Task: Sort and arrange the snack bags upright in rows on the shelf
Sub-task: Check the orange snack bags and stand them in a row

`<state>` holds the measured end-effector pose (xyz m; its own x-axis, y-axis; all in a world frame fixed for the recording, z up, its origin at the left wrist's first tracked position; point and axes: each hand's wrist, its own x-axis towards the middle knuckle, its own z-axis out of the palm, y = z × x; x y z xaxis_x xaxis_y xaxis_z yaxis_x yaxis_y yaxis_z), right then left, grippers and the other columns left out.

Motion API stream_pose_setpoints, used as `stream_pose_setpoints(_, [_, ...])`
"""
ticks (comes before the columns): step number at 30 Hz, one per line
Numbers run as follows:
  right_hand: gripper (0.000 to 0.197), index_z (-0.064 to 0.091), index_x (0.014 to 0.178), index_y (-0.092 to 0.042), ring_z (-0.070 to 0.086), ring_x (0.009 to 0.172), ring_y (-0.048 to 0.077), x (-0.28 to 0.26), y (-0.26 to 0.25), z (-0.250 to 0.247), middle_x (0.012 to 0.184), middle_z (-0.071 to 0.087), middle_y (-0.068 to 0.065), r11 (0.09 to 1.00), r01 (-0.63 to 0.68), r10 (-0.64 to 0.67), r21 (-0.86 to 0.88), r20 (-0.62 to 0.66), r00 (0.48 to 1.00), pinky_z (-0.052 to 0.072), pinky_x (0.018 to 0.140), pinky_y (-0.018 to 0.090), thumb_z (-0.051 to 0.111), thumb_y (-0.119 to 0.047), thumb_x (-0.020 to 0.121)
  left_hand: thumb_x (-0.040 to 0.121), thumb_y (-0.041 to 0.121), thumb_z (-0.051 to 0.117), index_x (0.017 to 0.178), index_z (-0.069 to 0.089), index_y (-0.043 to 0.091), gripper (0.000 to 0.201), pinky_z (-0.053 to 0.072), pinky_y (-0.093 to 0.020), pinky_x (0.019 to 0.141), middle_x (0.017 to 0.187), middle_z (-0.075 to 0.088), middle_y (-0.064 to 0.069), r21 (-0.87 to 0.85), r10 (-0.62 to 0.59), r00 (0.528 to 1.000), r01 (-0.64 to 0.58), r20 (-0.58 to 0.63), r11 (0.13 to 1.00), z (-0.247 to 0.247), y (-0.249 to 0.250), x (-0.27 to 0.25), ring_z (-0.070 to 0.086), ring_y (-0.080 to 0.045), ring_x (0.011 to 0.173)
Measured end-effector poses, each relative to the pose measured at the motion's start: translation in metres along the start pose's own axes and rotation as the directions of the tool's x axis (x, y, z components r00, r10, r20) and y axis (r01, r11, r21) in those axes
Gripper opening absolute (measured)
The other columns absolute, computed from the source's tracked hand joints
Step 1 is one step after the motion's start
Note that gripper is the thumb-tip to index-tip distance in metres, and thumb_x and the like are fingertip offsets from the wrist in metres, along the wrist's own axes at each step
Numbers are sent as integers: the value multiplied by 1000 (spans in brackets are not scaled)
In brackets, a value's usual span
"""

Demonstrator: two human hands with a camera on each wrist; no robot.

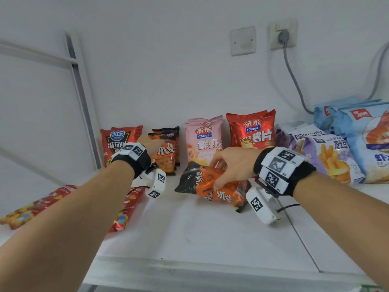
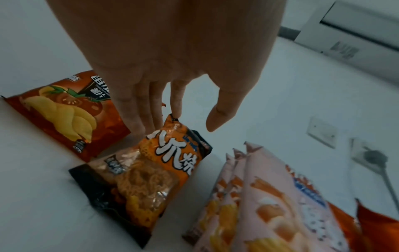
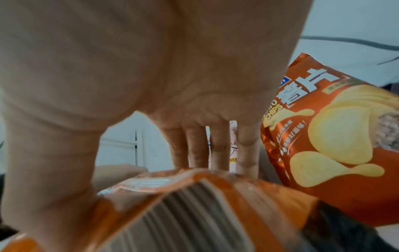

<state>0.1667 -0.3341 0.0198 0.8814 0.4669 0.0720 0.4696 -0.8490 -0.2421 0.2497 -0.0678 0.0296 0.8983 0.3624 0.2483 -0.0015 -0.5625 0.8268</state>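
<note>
Right hand (image 1: 229,165) grip clamps lying orange-black bag (image 1: 212,186); left hand (image 2: 164,71) fingers straight, touching standing orange bag (image 2: 151,172).

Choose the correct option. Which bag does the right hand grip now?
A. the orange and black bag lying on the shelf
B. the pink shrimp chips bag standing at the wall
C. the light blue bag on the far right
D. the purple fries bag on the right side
A: in the head view the right hand curls its fingers and thumb round the orange and black bag lying on the white shelf.
</note>
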Motion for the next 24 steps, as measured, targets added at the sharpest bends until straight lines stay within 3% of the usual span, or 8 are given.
stream_pose_setpoints(2, [68, 57, 138, -24, 64, 110, 13, 2, 2, -1, 120, 63, -10, 1000, 24, -25, 16, 34, 999, 54, 94, 28, 85, -46, 80, 95, 24, 70, 109, 60, -3, 31, 51, -35, 77, 110, 61, -16, 80, 13, 1000, -14, 9, 997, 5, -7, 14, 59, -29, 84])
stream_pose_setpoints(5, [53, 63, 130, -26, 69, 95, 8, 1, 6, 0, 114, 71, -7, 997, 60, -64, 49, 103, 993, 55, 77, 18, 83, -41, 84, 93, 24, 71, 94, 60, -2, 28, 52, -40, 86, 120, 65, -23, 178, 3, 1000, -7, 21, 984, 13, -13, 30, 58, -28, 79])
stream_pose_setpoints(7, [50, 65, 128, -26, 71, 93, 7, 0, 8, 0, 112, 73, -6, 995, 71, -78, 63, 120, 990, 55, 71, 15, 84, -40, 84, 91, 26, 75, 112, 62, -5, 39, 51, -39, 88, 119, 64, -23, 232, -18, 998, 3, 62, 973, 16, -17, 39, 58, -30, 85])
stream_pose_setpoints(9, [51, 65, 129, -28, 72, 98, 10, -2, 11, 0, 115, 74, -5, 995, 77, -86, 71, 135, 987, 58, 76, 17, 84, -42, 83, 89, 32, 77, 130, 58, 0, 55, 53, -42, 95, 103, 62, -14, 286, -47, 993, 14, 109, 958, 19, -20, 46, 60, -33, 93])
stream_pose_setpoints(13, [53, 68, 128, -29, 73, 103, 11, -5, 14, -1, 115, 76, -8, 989, 84, -105, 124, 169, 980, 59, 96, 32, 85, -47, 81, 86, 40, 82, 96, 57, 9, 41, 54, -45, 97, 98, 66, -11, 354, -35, 993, -9, 115, 935, 23, -21, 55, 63, -30, 84])
stream_pose_setpoints(16, [50, 70, 124, -29, 74, 101, 11, -8, 13, -2, 113, 77, -9, 985, 82, -110, 152, 184, 977, 59, 96, 31, 85, -49, 80, 83, 39, 85, 111, 62, 5, 49, 56, -46, 97, 101, 71, -14, 328, -21, 991, -24, 133, 945, 23, -21, 54, 68, -33, 92])
stream_pose_setpoints(21, [46, 73, 121, -28, 75, 96, 8, -14, 6, -2, 110, 79, -9, 981, 105, -145, 163, 257, 955, 59, 87, 21, 85, -49, 81, 85, 22, 85, 127, 62, -2, 54, 53, -34, 68, 82, 65, -7, 72, -3, 995, -4, 101, 997, 18, -15, 48, 64, -27, 73])
stream_pose_setpoints(24, [54, 69, 127, -33, 74, 98, 6, -18, 2, 0, 111, 78, -11, 977, 125, -170, 174, 274, 947, 56, 86, 20, 84, -54, 80, 85, 20, 85, 105, 67, 3, 32, 48, -28, 58, 94, 71, -11, -23, 48, 999, -47, 23, 999, 12, -7, 42, 62, -20, 68])
